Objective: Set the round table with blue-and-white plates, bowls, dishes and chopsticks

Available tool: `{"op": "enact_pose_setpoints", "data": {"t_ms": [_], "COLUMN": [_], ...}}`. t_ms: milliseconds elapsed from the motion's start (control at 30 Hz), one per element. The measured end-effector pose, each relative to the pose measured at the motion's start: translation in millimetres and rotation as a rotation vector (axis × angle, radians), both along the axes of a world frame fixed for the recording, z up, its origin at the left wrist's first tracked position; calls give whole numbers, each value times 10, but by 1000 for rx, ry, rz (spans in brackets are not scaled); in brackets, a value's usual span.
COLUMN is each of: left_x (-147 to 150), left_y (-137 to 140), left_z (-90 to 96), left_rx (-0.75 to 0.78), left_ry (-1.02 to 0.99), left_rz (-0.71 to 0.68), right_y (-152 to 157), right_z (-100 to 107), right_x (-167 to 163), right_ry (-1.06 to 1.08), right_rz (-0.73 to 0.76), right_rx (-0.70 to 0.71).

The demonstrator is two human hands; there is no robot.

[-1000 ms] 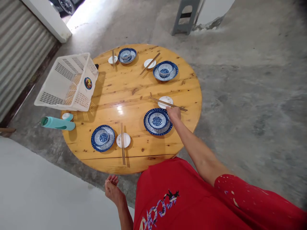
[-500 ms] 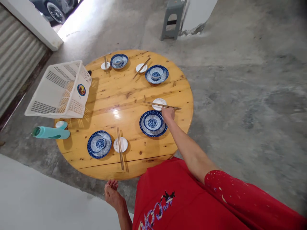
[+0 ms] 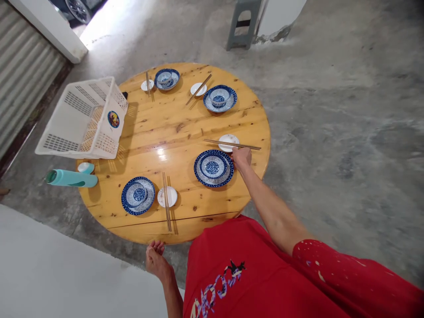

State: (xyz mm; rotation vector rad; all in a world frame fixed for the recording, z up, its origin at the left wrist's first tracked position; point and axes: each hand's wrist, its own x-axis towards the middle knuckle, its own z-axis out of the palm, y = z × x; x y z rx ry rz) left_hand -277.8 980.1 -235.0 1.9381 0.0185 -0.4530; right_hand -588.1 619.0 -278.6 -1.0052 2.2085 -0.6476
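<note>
My right hand (image 3: 241,157) is closed at the near rim of a small white dish (image 3: 228,140), thumb and fingers pinching its edge. A pair of chopsticks (image 3: 212,141) lies across that dish, passing just above my knuckles. Left of the hand, a blue-and-white plate (image 3: 200,176) carries a matching bowl (image 3: 212,167). My left hand (image 3: 157,259) hangs at the table's near edge, its fingers loosely bent and holding nothing. Closest to it are another pair of chopsticks (image 3: 167,212) resting on a white dish (image 3: 171,197), and a plate with a bowl (image 3: 136,194).
The round wooden table (image 3: 159,132) bears two more settings at its far side, including a plate (image 3: 229,105) with a bowl. A white plastic basket (image 3: 107,137) stands at the left edge, near a turquoise bottle (image 3: 74,178). A grey stool (image 3: 243,24) stands beyond.
The white dish and its chopsticks have slid a little to the right, away from the plate, with my right hand at the rim. My left hand stays by the table edge. The view shifted slightly.
</note>
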Motion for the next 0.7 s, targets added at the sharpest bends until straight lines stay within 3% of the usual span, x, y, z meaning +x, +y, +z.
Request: {"op": "enact_pose_setpoints", "data": {"t_ms": [300,700], "left_x": [-34,-83], "left_y": [-33,-33], "left_z": [-50,-121], "left_rx": [31,-43], "left_ry": [-32,19], "left_rz": [-62,29], "right_y": [13,56], "right_z": [55,138], "right_x": [-18,-27], "right_ry": [-23,20], "right_rz": [-78,31], "right_rx": [23,49]}}
